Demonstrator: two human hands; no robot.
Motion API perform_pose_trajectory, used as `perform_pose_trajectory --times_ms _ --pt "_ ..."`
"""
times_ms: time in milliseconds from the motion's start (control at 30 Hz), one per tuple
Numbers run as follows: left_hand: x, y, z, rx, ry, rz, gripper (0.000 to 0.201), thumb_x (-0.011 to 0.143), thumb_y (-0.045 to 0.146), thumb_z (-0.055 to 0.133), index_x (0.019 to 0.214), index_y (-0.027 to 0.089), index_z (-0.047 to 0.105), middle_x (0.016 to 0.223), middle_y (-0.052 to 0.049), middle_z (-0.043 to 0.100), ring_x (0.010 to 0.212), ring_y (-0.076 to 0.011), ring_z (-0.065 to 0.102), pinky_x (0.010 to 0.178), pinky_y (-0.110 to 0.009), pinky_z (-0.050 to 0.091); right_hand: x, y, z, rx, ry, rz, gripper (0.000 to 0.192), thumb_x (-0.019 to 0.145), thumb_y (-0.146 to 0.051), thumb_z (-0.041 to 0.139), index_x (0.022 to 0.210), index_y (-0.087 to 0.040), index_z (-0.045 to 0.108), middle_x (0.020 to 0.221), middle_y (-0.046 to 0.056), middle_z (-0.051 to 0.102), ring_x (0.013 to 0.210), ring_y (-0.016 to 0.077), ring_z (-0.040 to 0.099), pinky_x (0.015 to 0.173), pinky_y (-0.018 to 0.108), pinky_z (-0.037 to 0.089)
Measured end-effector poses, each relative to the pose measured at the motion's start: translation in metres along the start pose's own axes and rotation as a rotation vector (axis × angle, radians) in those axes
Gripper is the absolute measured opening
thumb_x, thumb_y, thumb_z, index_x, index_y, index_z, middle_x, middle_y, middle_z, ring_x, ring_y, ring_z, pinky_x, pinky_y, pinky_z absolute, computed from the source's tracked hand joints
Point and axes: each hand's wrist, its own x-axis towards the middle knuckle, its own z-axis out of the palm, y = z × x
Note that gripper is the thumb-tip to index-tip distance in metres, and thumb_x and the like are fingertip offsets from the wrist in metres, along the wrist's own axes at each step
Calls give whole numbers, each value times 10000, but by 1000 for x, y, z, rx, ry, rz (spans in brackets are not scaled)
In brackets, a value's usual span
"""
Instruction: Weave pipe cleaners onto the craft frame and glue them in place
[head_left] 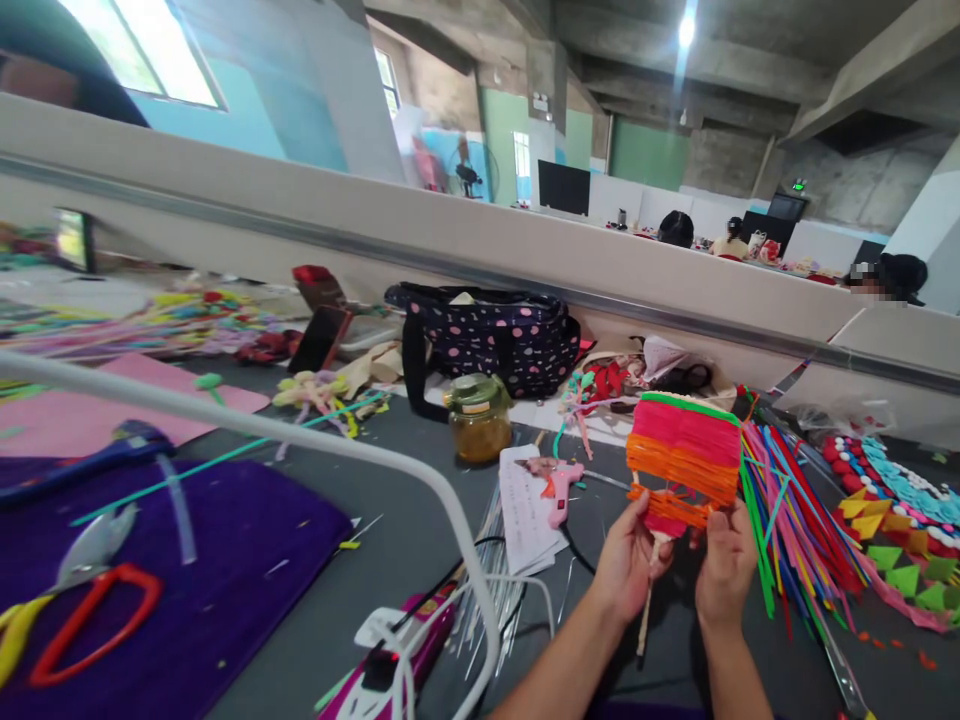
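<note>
So we've got this little woven panel of pipe cleaners up in the air over the worktop, green strip on top, then pink, then orange, on a thin stick that pokes out below. Left hand has its grip closed around the bottom edge where the stick comes out, right hand pinches the lower right corner. Looks super light and fuzzy, probably bendy, so we'd hold it by the stick and edges, not squeeze the middle.

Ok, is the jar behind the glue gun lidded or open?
Lidded: the jar stands upright on the table with a green lid on top.
</note>
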Motion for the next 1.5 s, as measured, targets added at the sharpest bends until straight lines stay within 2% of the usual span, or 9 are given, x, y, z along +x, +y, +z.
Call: perform_pose_trajectory --times_ms 100,233,433,567,767,933,1067,1267,1500 --pt "2 0 0 -7 -15 -4 269 790 357 608 853 97 629 597 -51 652 360 -96 542 265 -142 291 -1 3 5 -14 -53 63 306 773 -414 630 928 -154 584 765 31 632 552 120 552 469 214 433" --pt "2 -1 0 -12 -34 -15 289 797 376 598 887 103 628 569 -50 639 364 -99 540 271 -138 296 -5 5 12 12 -20 167 307 759 -438 645 847 -150 585 655 6 622 430 102 518 405 216 432" --pt "0 -2 1 -14 -68 -78 293 789 396 605 888 121 627 524 -31 611 326 -91 500 268 -144 280 -9 0 13 -49 20 125 320 754 -455 648 819 -147 592 612 5 625 411 105 522 393 211 445" --pt "-1 -3 -1 -27 -80 -112 306 792 409 592 842 109 625 505 -35 601 313 -93 492 261 -150 276 -11 0 12 -82 26 98 304 760 -441 645 823 -147 601 648 20 640 522 146 603 475 230 496" --pt "1 -2 -1 -8 -45 -113 361 787 455 591 924 122 615 537 -37 616 325 -106 510 265 -157 290 -12 0 11 -85 25 73 294 766 -437 636 820 -151 597 651 21 636 540 150 606 492 238 501" --pt "1 -4 2 -4 59 -17 269 785 380 622 886 131 605 607 -32 653 362 -91 548 319 -155 366 -10 2 12 -42 14 115 330 735 -453 662 852 -149 609 742 51 675 600 173 636 518 259 515" --pt "-1 -10 6 111 144 169 302 726 425 690 800 158 571 544 20 597 347 -69 512 288 -131 301 -7 7 13 -90 -3 148 342 722 -466 666 816 -137 642 700 57 685 552 164 616 520 272 511" --pt "-3 -12 10 268 141 366 376 682 469 715 860 174 564 538 46 564 328 -69 475 287 -152 340 -6 12 9 -137 57 155 343 723 -458 669 815 -127 657 679 49 679 546 155 603 502 252 485" --pt "-2 -14 9 268 88 405 337 722 436 692 898 181 560 550 51 550 350 -75 487 302 -154 362 -7 19 11 -50 7 143 346 722 -432 679 847 -109 680 739 82 704 608 179 633 577 295 523"
